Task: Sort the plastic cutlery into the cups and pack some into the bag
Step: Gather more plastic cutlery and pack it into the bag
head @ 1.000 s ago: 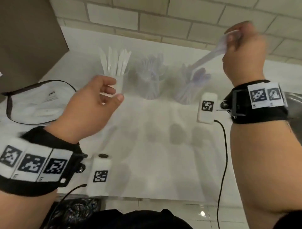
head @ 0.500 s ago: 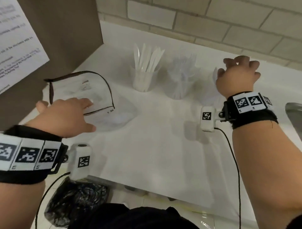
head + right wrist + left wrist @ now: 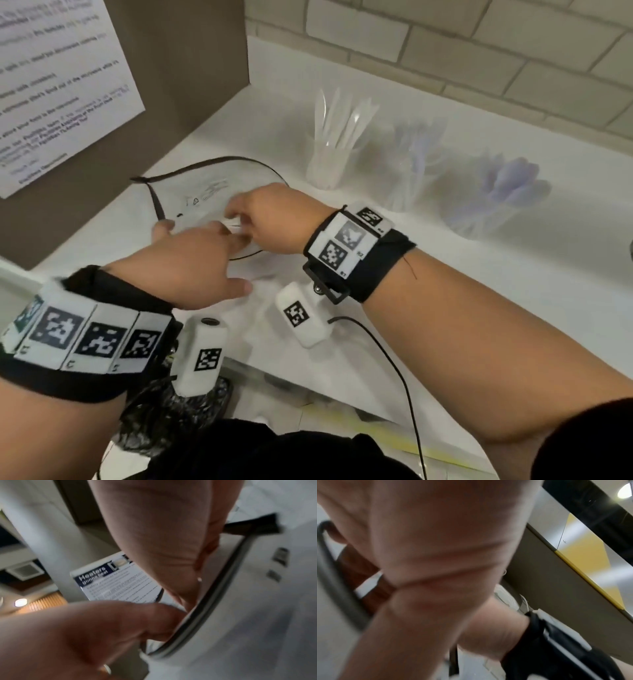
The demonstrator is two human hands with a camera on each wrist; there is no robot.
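A clear bag (image 3: 205, 192) with a dark zipper rim (image 3: 221, 588) lies flat on the white counter (image 3: 445, 308), left of centre. My right hand (image 3: 239, 222) reaches across to it; in the right wrist view its thumb and a finger pinch the rim. My left hand (image 3: 191, 240) lies over the bag's near side with its fingers stretched out on it. Behind stand three clear cups: one with white knives (image 3: 329, 161), one with forks (image 3: 411, 171), one with spoons (image 3: 496, 202). Neither hand holds cutlery.
A brown panel (image 3: 191, 85) with a printed notice (image 3: 61, 89) stands at the left, close behind the bag. A tiled wall (image 3: 479, 51) runs along the back. Wrist-camera cables (image 3: 394, 370) hang over the counter's front edge, with a dark bag (image 3: 178, 411) below.
My right hand has left the spoon cup and swung left to the bag, where it now pinches the rim. My left hand has slid further onto the bag. The view has turned left.
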